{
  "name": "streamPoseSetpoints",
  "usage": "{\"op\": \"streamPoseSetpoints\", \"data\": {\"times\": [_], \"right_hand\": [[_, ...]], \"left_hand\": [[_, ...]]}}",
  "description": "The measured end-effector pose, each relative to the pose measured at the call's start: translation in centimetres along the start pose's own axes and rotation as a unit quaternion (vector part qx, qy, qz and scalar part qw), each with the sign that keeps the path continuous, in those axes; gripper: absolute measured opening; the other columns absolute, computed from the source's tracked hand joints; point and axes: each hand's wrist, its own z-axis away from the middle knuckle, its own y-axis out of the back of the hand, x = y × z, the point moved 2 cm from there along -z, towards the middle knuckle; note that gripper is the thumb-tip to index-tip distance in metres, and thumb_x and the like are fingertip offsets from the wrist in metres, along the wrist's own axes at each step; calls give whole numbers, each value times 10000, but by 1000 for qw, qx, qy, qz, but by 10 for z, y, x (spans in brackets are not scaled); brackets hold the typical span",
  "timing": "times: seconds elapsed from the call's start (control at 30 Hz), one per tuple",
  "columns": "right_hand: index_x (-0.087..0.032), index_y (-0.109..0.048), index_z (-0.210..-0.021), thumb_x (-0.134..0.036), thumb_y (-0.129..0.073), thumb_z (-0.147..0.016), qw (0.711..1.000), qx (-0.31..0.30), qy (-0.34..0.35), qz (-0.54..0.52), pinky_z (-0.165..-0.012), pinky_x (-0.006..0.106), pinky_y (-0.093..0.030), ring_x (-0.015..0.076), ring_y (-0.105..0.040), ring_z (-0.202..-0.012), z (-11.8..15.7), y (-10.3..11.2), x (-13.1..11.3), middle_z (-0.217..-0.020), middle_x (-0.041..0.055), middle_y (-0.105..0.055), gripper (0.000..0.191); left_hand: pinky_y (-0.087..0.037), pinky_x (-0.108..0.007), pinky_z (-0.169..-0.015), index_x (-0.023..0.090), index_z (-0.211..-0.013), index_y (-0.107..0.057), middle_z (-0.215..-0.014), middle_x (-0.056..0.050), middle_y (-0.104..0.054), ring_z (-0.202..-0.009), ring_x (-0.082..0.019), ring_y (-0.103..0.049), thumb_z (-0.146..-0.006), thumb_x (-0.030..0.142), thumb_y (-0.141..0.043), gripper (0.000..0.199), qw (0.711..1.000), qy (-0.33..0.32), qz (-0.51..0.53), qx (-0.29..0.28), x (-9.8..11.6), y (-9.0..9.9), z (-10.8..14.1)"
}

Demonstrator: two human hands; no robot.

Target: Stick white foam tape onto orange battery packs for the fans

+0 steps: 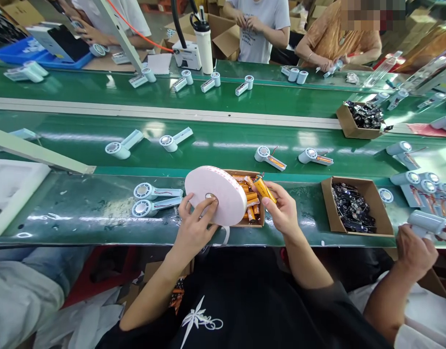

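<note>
My left hand (197,220) grips a large white roll of tape (217,186), fingertips at its centre hole and thumb low on its face. A loose white strip (226,236) hangs below the roll. Between the thumb and fingers of my right hand (283,208) is an orange battery (263,189), tilted, with a bit of wire at its top. The battery is held just over the right side of a cardboard box (262,220) of orange batteries (251,198). The roll hides the left part of that box.
Two light-blue fan housings (155,207) lie left of the roll. A carton of small black parts (354,208) stands at right, near a co-worker's hand (415,252) holding a housing. Beyond runs a green conveyor (215,155) carrying several housings. A metal post (41,150) slants in at left.
</note>
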Motion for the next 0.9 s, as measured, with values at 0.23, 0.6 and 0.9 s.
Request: {"op": "streamPoseSetpoints", "data": {"times": [0.23, 0.6, 0.9], "right_hand": [[-289, -624, -1471, -484, -542, -1056, 988, 19, 85, 129, -1132, 441, -557, 285, -669, -1323, 11, -9, 7, -1460, 59, -679, 466], [-239, -777, -1233, -430, -844, -859, 974, -183, -131, 5, -957, 421, -654, 281, -784, -1032, -17, 9, -11, -1118, 25, -817, 425], [-255, -663, -1174, -600, -795, -867, 937, 244, -60, -243, -1043, 445, -616, 244, -760, -1130, 7, -54, 24, -1233, 88, -785, 480]], "left_hand": [[-415, -587, -1174, 182, -1392, -619, -1268, -141, -708, -1392, -388, -448, -891, 161, -744, 517, 999, -25, -31, -6, 9, 1, -6], [-245, -608, -1223, 291, -1431, -653, -1326, -20, -737, -1284, -363, -402, -873, 58, -702, 606, 989, -47, -143, -11, 13, 21, -22], [-224, -569, -1127, 253, -1374, -664, -1136, -84, -754, -1128, -332, -454, -899, 261, -748, 483, 984, 45, -156, 71, 52, -6, -39]]}}
